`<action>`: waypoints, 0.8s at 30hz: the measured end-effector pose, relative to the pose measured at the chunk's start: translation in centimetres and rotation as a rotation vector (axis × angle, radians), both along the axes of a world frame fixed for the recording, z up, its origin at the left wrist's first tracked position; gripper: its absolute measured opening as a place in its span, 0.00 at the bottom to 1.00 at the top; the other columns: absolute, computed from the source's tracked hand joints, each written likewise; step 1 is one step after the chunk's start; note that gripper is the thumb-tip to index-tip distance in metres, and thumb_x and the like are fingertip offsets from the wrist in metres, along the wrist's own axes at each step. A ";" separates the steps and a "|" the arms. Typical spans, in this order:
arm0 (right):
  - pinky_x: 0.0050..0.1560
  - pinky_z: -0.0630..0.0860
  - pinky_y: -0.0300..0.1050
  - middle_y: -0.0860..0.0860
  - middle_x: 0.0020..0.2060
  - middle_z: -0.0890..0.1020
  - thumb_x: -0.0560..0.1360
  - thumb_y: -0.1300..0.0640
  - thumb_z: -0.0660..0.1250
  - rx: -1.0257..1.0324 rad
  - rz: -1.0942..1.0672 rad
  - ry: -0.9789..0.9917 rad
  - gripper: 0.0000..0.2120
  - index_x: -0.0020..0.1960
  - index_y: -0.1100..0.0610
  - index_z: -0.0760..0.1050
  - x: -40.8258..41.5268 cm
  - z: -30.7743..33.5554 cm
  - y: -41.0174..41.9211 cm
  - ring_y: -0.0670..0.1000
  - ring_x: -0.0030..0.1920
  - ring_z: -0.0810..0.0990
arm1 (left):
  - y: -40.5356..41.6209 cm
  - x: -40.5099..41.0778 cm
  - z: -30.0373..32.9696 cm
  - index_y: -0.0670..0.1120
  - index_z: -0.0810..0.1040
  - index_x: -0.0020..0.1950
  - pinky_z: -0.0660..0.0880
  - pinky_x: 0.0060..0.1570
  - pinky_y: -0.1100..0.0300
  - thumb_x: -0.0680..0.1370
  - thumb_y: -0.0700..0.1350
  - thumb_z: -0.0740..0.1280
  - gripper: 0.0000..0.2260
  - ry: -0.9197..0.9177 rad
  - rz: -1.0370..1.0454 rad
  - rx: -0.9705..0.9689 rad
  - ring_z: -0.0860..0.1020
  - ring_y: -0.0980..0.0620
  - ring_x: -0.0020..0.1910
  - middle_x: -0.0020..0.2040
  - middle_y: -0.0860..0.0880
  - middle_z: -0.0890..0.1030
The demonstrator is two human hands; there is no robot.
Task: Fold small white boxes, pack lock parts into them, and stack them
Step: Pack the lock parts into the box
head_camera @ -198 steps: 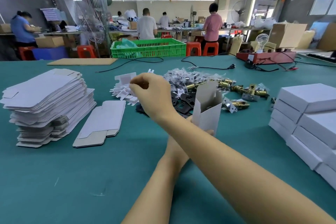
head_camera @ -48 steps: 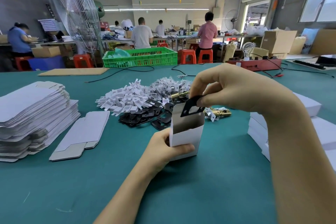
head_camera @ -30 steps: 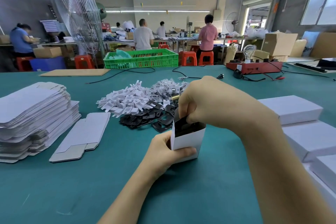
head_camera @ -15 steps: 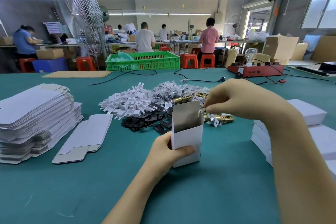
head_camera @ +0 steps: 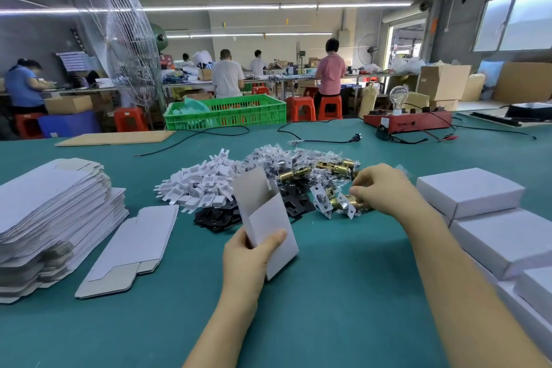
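At the middle of the bench (head_camera: 343,293), the left hand (head_camera: 248,260) grips the open box (head_camera: 268,218), now tilted instead of upright. The right hand (head_camera: 382,188) has left the box mouth and curls its fingers (head_camera: 357,190) on a brass latch (head_camera: 343,203) in the pile, probably the next part to pack.

left hand (head_camera: 248,254) gripping white box (head_camera: 268,218)
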State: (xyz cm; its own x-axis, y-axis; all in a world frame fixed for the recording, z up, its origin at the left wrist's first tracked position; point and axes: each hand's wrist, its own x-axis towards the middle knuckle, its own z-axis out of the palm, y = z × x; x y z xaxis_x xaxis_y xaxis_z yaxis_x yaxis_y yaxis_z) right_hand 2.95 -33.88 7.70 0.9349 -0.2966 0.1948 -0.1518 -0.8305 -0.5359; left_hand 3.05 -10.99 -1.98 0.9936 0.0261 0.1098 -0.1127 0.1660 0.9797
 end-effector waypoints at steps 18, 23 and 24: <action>0.55 0.71 0.48 0.59 0.68 0.70 0.82 0.57 0.57 -0.034 0.170 0.024 0.17 0.70 0.53 0.68 13.8 -5.4 0.4 0.57 0.55 0.76 | 0.0 0.2 -0.2 0.54 0.82 0.47 0.77 0.41 0.61 0.70 0.43 0.77 0.10 0.006 -0.047 0.026 0.84 0.57 0.42 0.42 0.57 0.86; 0.75 0.49 0.56 0.54 0.78 0.53 0.84 0.58 0.48 -0.191 0.281 0.347 0.20 0.75 0.55 0.61 15.1 -5.1 0.7 0.58 0.78 0.43 | 0.0 0.3 -0.3 0.54 0.82 0.47 0.78 0.40 0.61 0.70 0.44 0.77 0.10 0.010 -0.057 0.024 0.84 0.56 0.42 0.43 0.57 0.86; 0.75 0.49 0.56 0.54 0.78 0.52 0.84 0.59 0.48 -0.205 0.284 0.378 0.20 0.76 0.55 0.60 15.1 -4.9 0.8 0.57 0.78 0.41 | -0.1 0.2 -0.3 0.54 0.82 0.48 0.78 0.39 0.62 0.70 0.44 0.77 0.10 0.009 -0.059 0.021 0.84 0.56 0.42 0.43 0.57 0.86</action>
